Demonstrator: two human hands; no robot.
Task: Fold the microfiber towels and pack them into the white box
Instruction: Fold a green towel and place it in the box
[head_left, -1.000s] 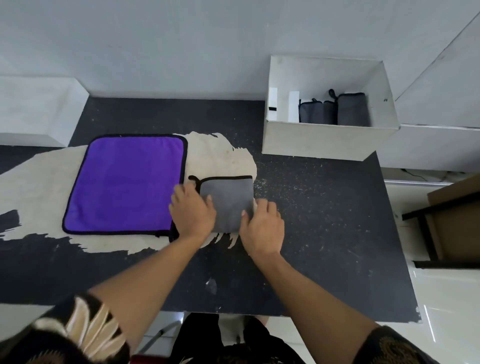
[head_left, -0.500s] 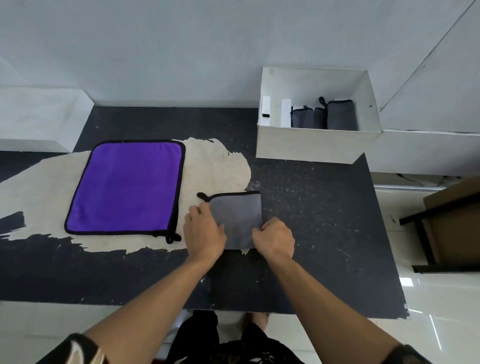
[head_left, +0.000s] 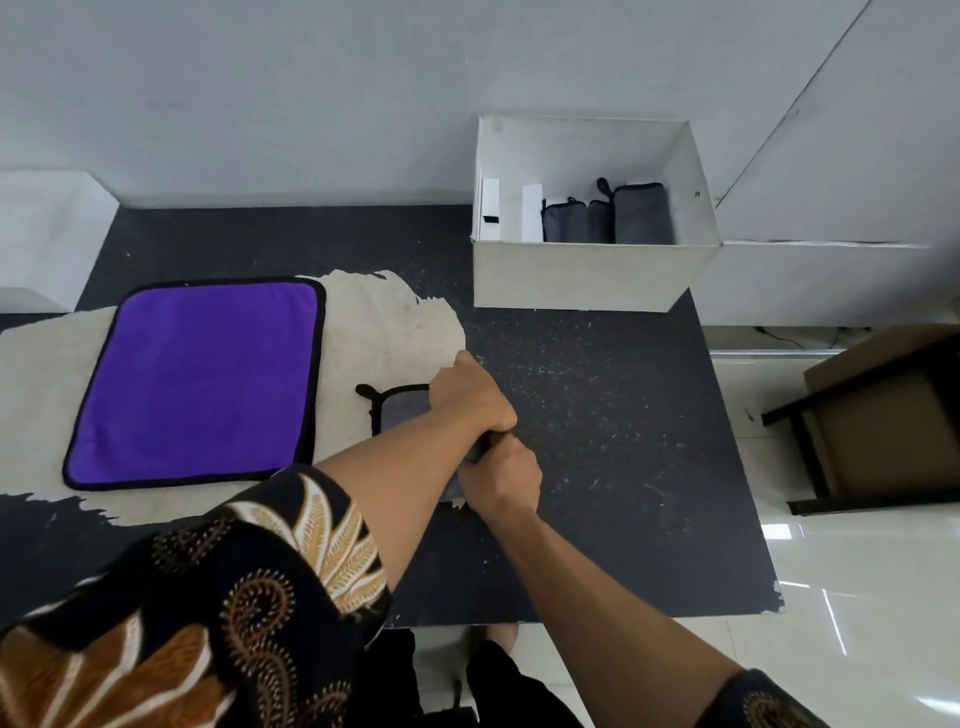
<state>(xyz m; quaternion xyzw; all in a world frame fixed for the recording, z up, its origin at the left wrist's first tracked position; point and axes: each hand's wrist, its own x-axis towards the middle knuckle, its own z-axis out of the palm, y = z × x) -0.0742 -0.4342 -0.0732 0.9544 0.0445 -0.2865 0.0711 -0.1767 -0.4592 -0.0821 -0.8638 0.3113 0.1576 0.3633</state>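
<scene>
A person's two bare hands worked a small grey microfiber towel (head_left: 402, 413) with black trim and a black hanging loop, which lay near the middle of a worn black tabletop (head_left: 597, 415), at the edge of a pale beige patch (head_left: 395, 322) where the surface had rubbed away. The left hand (head_left: 470, 397), its arm crossed over the cloth and hiding most of it, had its fingers curled down over the grey microfiber towel's far right edge. The right hand (head_left: 501, 475) sat just below, touching the left, its fingers clenched on a fold of the same dark fabric that showed between the two hands. A black sleeve (head_left: 234, 597) with a gold and white leaf pattern covered the left upper arm.

To the left, apart from the hands, a purple microfiber towel (head_left: 197, 382) with black trim lay flat and unfolded across the beige patch. At the table's far right corner stood the open white box (head_left: 587, 275); folded grey towels (head_left: 613, 221) stood upright side by side against its right inner wall, with white cards (head_left: 531, 213) upright to their left. A brown cardboard box (head_left: 893, 415) on a dark frame stood off the table's right side.
</scene>
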